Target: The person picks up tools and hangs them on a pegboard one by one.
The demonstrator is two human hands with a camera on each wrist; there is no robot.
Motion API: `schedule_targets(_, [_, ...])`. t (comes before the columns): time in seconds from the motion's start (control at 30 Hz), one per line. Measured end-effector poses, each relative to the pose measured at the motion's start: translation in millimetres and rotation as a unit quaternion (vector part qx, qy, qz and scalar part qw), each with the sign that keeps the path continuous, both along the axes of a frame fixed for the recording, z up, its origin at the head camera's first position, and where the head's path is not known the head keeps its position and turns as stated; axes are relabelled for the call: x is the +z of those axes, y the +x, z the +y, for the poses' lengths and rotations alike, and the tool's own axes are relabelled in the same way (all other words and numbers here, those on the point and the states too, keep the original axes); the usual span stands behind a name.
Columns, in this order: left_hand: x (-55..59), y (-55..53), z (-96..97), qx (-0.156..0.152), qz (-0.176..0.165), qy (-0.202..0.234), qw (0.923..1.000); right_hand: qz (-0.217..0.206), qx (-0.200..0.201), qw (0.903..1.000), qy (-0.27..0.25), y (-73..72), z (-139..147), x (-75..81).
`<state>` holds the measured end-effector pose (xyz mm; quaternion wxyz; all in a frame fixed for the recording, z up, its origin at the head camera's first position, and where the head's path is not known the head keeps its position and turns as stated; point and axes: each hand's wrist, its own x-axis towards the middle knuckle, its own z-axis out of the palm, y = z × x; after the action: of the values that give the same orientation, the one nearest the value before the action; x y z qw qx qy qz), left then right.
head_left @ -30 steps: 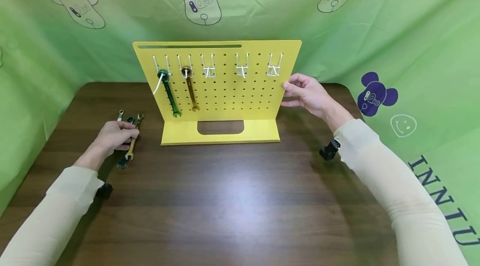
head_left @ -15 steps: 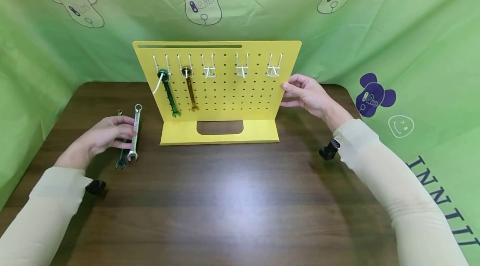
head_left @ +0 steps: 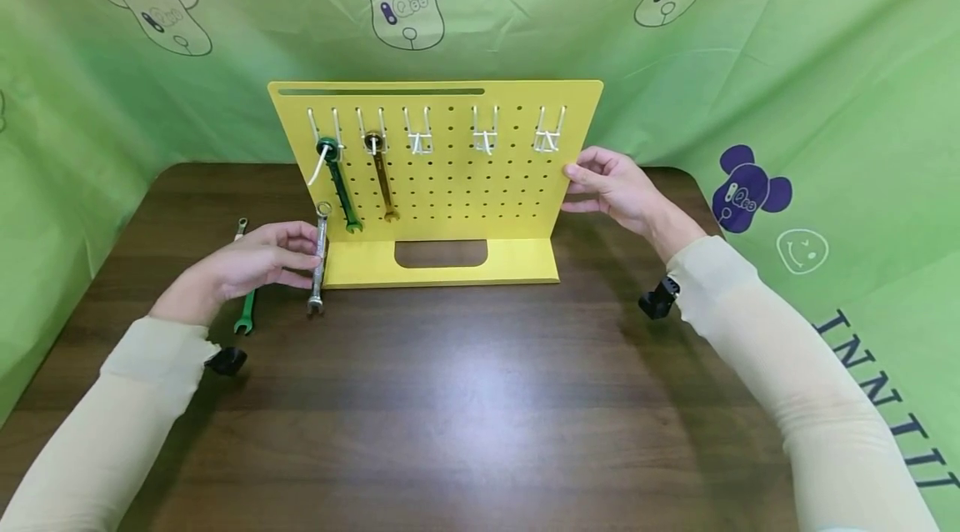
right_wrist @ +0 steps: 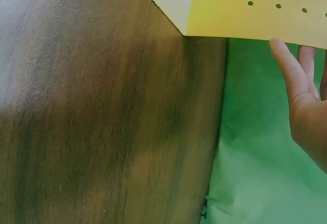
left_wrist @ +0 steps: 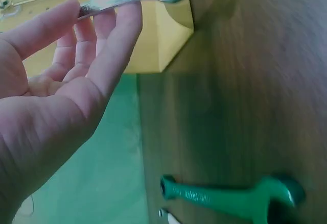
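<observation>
Head view: desk (head_left: pixel 465 399) stretches before the board (head_left: pixel 457 229); our left hand (head_left: pixel 258 261) pinches a silver wrench (head_left: pixel 321 242) near board's left edge; right hand (head_left: pixel 615 188), partly hidden, pinches its right.

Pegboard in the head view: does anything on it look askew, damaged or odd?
Yes, perhaps: on the pegboard, the leftmost hook's prong looks askew. It slants down to the left and looks longer than those on the other hooks. Whether it is bent, I cannot tell.

A shiny metal combination wrench (head_left: pixel 320 251) shows left of centre; the pegboard (head_left: pixel 441 170) mid-frame looks smooth and matt, the wood-grain bench (head_left: pixel 487 399) below glossy, the backdrop (head_left: pixel 525 23) above creased cloth.
</observation>
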<state>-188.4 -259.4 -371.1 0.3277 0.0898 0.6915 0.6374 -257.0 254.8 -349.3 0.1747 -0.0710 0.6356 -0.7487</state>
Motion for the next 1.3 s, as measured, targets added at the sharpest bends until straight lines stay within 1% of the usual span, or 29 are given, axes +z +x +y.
schedule_targets(0.1, [0.3,-2.2,11.5,0.006,0.016,0.001,0.9999,0.000,0.003,1.0000,0.004,-0.7,-1,-0.9])
schedule_targets(0.23, [2.0,-3.9,31.2,0.003,0.044,-0.003,0.9990,0.000,0.004,1.0000,0.003,-0.4,-1,-2.0])
schedule_targets(0.3, [4.5,-5.4,43.6,0.000,0.051,0.001,0.9987,0.002,0.000,1.0000,-0.001,0.7,1,-2.4])
schedule_targets(0.4, [10.0,-7.4,64.2,-0.001,0.063,0.017,0.9979,0.003,-0.008,0.9999,-0.011,2.7,4,-3.0])
schedule_targets(0.47, [13.8,-7.6,77.2,0.001,0.078,0.031,0.9965,0.005,-0.011,0.9998,-0.016,3.3,6,-4.0])
schedule_targets(0.57, [20.6,-4.8,93.3,0.011,0.103,0.055,0.9931,0.008,-0.008,0.9998,-0.017,3.4,5,-6.0])
schedule_targets(0.67, [26.1,-1.1,104.9,0.024,0.113,0.084,0.9897,0.009,-0.006,0.9999,-0.012,2.9,4,-8.0])
schedule_targets(0.8, [31.0,0.5,114.9,0.041,0.123,0.116,0.9848,0.012,-0.008,0.9999,-0.005,1.9,2,-8.9])
schedule_targets(0.9, [33.8,-0.5,119.9,0.050,0.132,0.128,0.9817,0.015,-0.008,0.9998,-0.006,0.9,1,-9.0])
schedule_targets(1.13, [37.9,-1.0,124.0,0.057,0.121,0.142,0.9808,0.011,-0.009,0.9999,-0.004,-0.5,-1,-7.0])
schedule_targets(1.3, [37.5,-3.7,125.6,0.065,0.129,0.139,0.9798,0.014,-0.013,0.9998,-0.006,0.7,-2,-4.4])
